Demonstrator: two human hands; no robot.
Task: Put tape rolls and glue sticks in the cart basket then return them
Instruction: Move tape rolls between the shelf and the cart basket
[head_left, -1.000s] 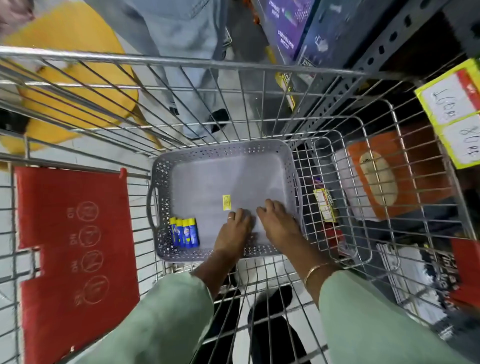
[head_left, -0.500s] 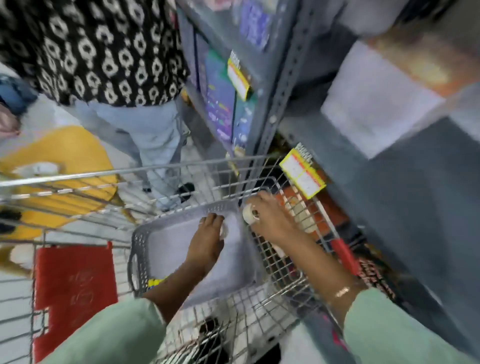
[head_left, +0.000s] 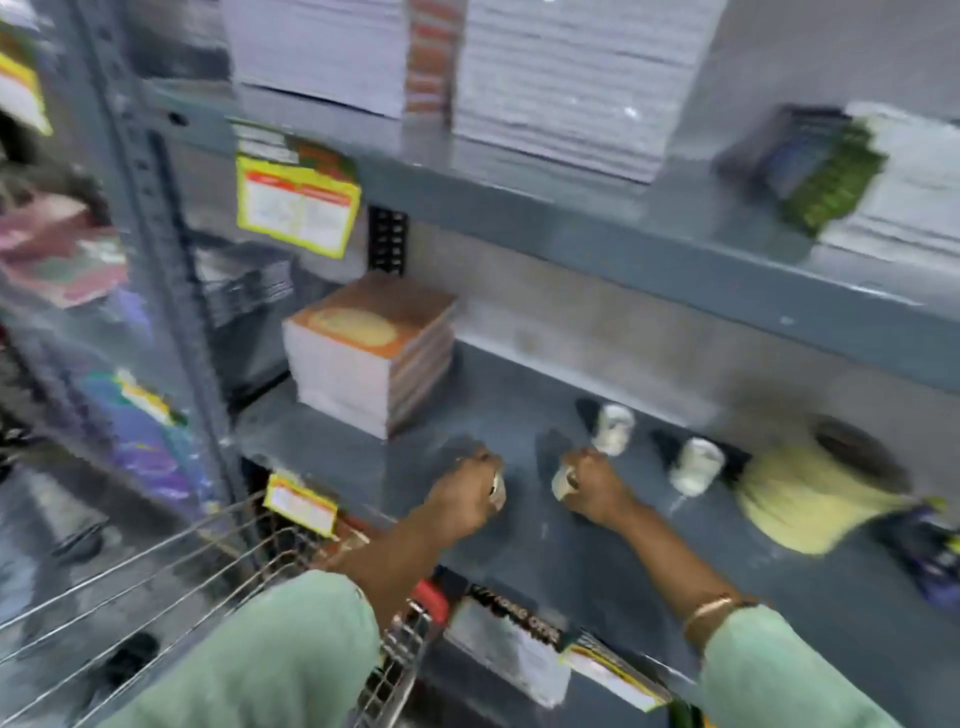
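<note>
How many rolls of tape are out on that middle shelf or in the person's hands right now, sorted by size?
Small white tape rolls standing on the shelf: 2
Small tape rolls held in hands: 2, one in the left hand and one in the right hand
Large yellowish tape roll lying on the shelf: 1
Total: 5

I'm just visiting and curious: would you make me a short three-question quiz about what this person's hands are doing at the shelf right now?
1. True or false: both hands are over the grey shelf.
2. What does the right hand hold? A) small pale tape roll B) a glue stick C) a notebook
3. How many small white rolls stand free on the shelf beyond the hands, left of the big yellow roll?

Key: 1 true; 2 A; 3 two. The left hand grips a similar roll, though blur hides detail.
</note>
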